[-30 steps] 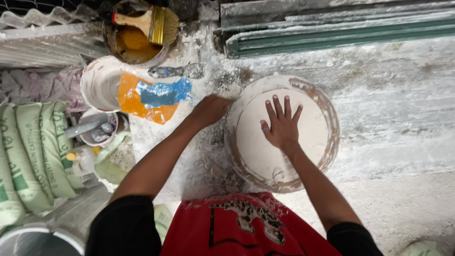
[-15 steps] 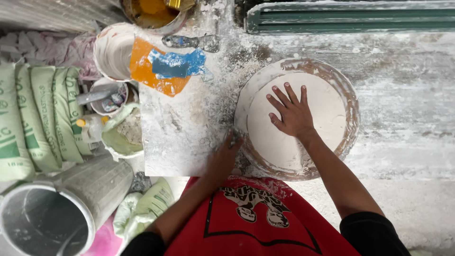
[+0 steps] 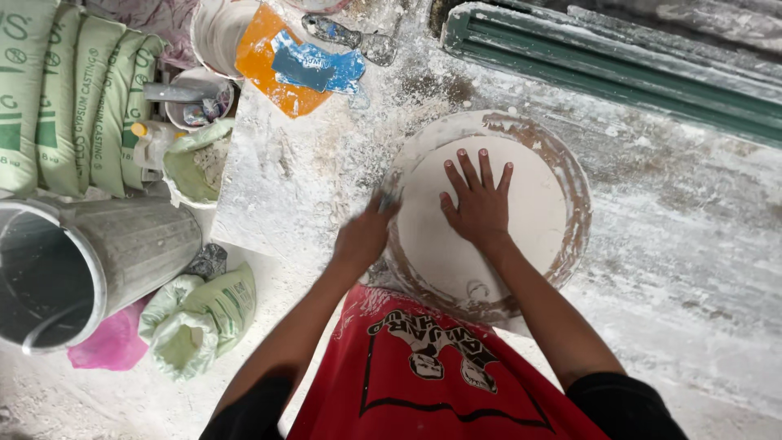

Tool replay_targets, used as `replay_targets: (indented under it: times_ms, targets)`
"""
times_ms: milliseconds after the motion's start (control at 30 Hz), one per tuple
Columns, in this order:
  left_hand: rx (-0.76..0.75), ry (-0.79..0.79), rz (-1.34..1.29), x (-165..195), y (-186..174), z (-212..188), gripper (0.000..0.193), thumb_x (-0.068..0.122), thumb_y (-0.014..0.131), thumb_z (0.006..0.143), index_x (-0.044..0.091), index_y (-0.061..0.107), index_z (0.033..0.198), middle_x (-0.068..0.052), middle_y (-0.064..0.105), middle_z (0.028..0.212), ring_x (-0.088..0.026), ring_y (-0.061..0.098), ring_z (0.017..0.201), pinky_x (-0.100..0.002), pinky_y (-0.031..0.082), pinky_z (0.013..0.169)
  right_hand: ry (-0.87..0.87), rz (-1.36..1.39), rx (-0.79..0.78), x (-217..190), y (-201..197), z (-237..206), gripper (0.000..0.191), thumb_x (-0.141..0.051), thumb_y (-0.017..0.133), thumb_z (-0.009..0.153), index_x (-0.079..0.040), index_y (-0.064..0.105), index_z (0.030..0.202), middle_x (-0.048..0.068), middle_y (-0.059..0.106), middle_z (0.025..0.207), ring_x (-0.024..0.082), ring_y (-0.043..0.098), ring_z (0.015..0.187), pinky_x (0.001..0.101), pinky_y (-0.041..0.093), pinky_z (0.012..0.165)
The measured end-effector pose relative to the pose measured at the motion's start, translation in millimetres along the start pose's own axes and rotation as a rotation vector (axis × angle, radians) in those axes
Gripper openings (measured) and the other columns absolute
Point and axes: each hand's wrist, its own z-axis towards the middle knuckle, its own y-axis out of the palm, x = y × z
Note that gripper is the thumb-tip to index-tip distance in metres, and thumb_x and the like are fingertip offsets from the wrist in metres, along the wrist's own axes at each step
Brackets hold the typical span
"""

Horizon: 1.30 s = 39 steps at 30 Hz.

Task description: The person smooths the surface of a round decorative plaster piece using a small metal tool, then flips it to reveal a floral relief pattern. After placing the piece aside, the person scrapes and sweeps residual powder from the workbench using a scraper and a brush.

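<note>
While the right hand (image 3: 476, 204) is lying open, fingers pointing far, on the round white plaster disc (image 3: 521, 236), the blurred left hand (image 3: 364, 236) is gripping a small tool at its left rim.

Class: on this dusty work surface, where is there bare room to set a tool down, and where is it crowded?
Bare: the powdery slab between the orange sheet and the round plaster disc; also right of the disc. Crowded: the far left, with small tubs, gypsum sacks and a metal bucket.
</note>
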Motion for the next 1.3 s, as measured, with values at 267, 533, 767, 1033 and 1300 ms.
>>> replay_targets:
  times_ms: [267, 533, 767, 1033, 1300]
  targets:
    - [0.214, 0.03, 0.013, 25.9, -7.0, 35.2, 0.058, -0.001, 0.048, 0.094, 0.022, 0.056, 0.146, -0.018, 0.042, 0.156, -0.035, 0.074, 0.081, -0.044, 0.063, 0.065, -0.077, -0.018, 0.024, -1.3, 5.0, -1.8, 0.063, -0.045, 0.048, 0.104, -0.013, 0.043, 0.158, 0.01, 0.029, 0.17, 0.039, 0.014, 0.158, 0.0785, 0.004, 0.116]
    - [-0.109, -0.126, 0.001, -7.4, 10.9, -18.0, 0.072, -0.009, 0.04, 0.093, 0.036, 0.047, 0.149, -0.008, 0.02, 0.174, -0.031, 0.077, 0.09, -0.043, 0.068, 0.067, -0.072, 0.016, 0.02, -1.8, -1.3, 3.6, 0.065, -0.045, 0.046, 0.104, -0.002, 0.043, 0.152, 0.011, 0.028, 0.169, 0.038, 0.014, 0.158, 0.0776, 0.005, 0.117]
    - [0.184, 0.176, 0.052, 20.7, -10.2, 100.1, 0.058, 0.002, 0.049, 0.099, 0.03, 0.056, 0.15, -0.011, 0.049, 0.156, -0.035, 0.074, 0.104, -0.047, 0.062, 0.09, -0.071, -0.008, 0.037, -1.7, -0.2, 3.6, 0.067, -0.046, 0.044, 0.104, 0.0, 0.043, 0.152, 0.012, 0.027, 0.17, 0.038, 0.014, 0.158, 0.076, 0.005, 0.118]
    - [-0.008, -0.015, -0.048, -10.6, -12.0, -3.0, 0.062, -0.006, 0.048, 0.091, 0.024, 0.053, 0.145, -0.011, 0.031, 0.166, -0.036, 0.074, 0.098, -0.046, 0.062, 0.082, -0.021, -0.005, -0.019, -1.7, -3.7, 4.4, 0.069, -0.049, 0.042, 0.101, -0.003, 0.042, 0.152, 0.011, 0.025, 0.169, 0.036, 0.013, 0.158, 0.0728, 0.004, 0.12]
    - [0.168, 0.177, -0.051, -5.3, -30.4, 76.4, 0.047, 0.002, 0.052, 0.096, 0.022, 0.062, 0.137, -0.015, 0.048, 0.155, -0.04, 0.069, 0.109, -0.052, 0.057, 0.091, 0.028, -0.06, -0.109, -0.3, -6.0, 4.9, 0.07, -0.049, 0.04, 0.102, -0.004, 0.041, 0.154, 0.011, 0.019, 0.172, 0.036, 0.008, 0.158, 0.0706, 0.001, 0.12]
